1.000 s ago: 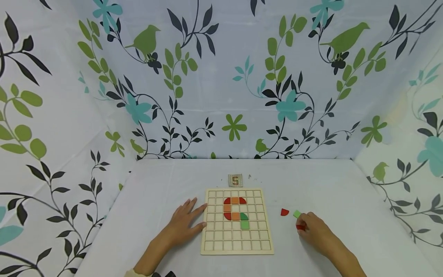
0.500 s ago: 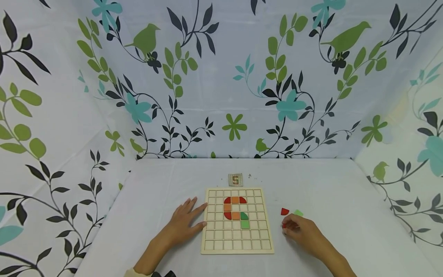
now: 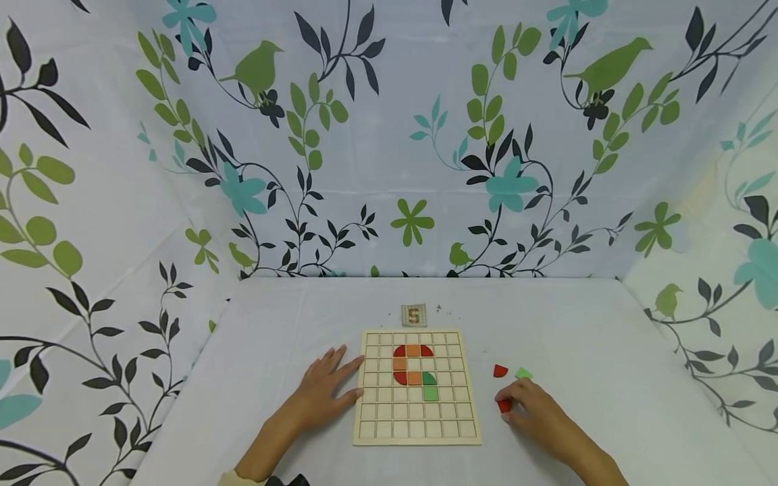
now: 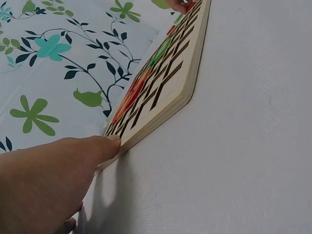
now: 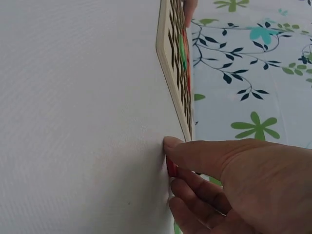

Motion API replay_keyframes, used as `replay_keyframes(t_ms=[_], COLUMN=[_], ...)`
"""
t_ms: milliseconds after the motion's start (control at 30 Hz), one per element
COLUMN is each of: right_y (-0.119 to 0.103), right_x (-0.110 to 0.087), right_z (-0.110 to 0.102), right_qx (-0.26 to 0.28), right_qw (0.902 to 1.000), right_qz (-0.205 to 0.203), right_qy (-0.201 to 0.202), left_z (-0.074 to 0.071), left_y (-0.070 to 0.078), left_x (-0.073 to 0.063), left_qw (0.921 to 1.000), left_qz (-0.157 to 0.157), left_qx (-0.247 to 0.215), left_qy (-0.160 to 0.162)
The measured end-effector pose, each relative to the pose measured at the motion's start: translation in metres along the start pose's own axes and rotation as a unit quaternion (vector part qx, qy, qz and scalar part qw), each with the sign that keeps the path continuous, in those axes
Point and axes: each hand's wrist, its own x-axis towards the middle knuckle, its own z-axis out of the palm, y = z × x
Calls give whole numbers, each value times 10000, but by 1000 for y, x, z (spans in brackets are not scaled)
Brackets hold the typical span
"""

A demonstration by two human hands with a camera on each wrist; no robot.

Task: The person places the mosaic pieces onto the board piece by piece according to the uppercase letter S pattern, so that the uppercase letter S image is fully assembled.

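A wooden grid board (image 3: 401, 429) lies on the table, with red, orange and green tiles set in a curved pattern in its upper middle. Along the board's left edge rests my left hand (image 3: 322, 393), fingers spread, its thumb touching the rim in the left wrist view. Right of the board, my right hand (image 3: 537, 413) pinches a red tile (image 3: 504, 406) between thumb and fingers, close to the tabletop. The same red tile (image 5: 171, 166) is partly hidden by fingers in the right wrist view.
A red quarter-round tile (image 3: 500, 371) and a light green tile (image 3: 523, 372) lie just beyond the right hand. Behind the board is a small pattern card (image 3: 414, 315) with an S-like figure. A patterned cloth (image 3: 389, 169) hangs at the back.
My right hand has moved left toward the board with the red tile, then slightly down. The left hand and the tiles on the board have stayed put.
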Motion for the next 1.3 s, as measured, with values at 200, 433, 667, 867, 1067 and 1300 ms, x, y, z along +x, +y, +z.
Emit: replay_keyframes(t_ms=[200, 433, 667, 867, 1067, 1300], right_y=[-2, -14, -38, -68, -83, -83], right_x=[0, 10, 25, 35, 38, 36], right_z=[7, 15, 19, 42, 62, 68], right_qx=[-357, -669, -372, -85, -130, -285], right_qw=[9975, 9946, 9975, 9987, 9928, 9855], right_qz=[-500, -456, -278, -498, -1186, -1655], right_qy=[360, 651, 531, 109, 55, 231], left_z=[-1, -1, 0, 0, -2, -4], left_y=[0, 0, -1, -1, 2, 3], left_x=[0, 0, 1, 1, 0, -2], left_qw=[10000, 10000, 10000, 10000, 9999, 10000], left_qz=[-36, -17, -27, -33, 17, 59], left_qx=[-46, -70, -30, -38, -116, -52], left_qy=[-30, -31, -30, -52, -77, -38])
